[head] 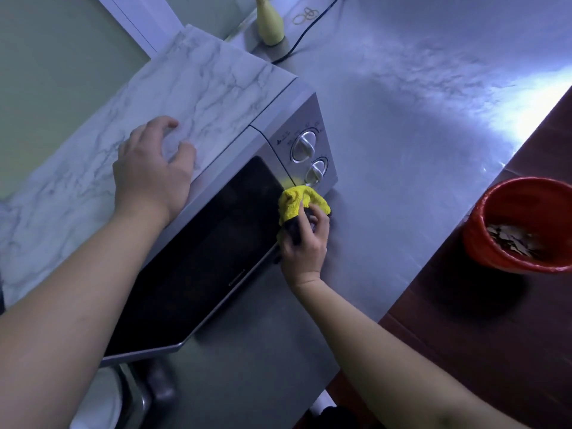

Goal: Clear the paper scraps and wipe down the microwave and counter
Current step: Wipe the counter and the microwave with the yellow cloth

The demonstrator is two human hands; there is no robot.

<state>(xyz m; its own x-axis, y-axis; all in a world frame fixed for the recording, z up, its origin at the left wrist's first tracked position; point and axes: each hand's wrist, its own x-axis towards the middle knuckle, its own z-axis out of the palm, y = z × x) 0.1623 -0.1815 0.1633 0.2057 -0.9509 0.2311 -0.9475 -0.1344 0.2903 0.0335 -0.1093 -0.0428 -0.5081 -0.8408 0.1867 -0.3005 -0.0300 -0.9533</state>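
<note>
Microwave (216,212) sits at frame centre-left on the steel counter (418,134), door shut, with a marble-pattern sheet on top.

Left hand (151,171) is at 9 o'clock on the microwave top. The fingers are spread and bent, tips touching the sheet, gripping nothing.

Right hand (305,249) is at centre, fingers curled tight round the yellow cloth (297,202). There's a dark patch under the cloth in the palm; can't tell if it's part of the cloth.

The cloth is pressed to the microwave's front bottom corner, where the door meets the control panel. It's just under the lower dial (317,171), touching or nearly so. Upper dial (305,145) is at 12 o'clock of that one.

Around:
- Pale yellow bottle (269,26) at 12 o'clock, upright on the counter behind the microwave's back corner.
- Black cable (309,29) runs past the bottle at its 3 o'clock side and goes down behind the microwave.
- Rubber bands (306,15) lie loose beside the cable at 12 o'clock.
- Nearest thing to the cloth is the lower dial. Bottle and cable are well apart from both hands.

Containers:
- Red bin (523,224) at 3 o'clock, off the counter edge, standing on a dark brown surface (464,335). It's lined in red.
- Paper scraps (510,239) lie in the bottom of the bin as a loose brownish heap.
</note>
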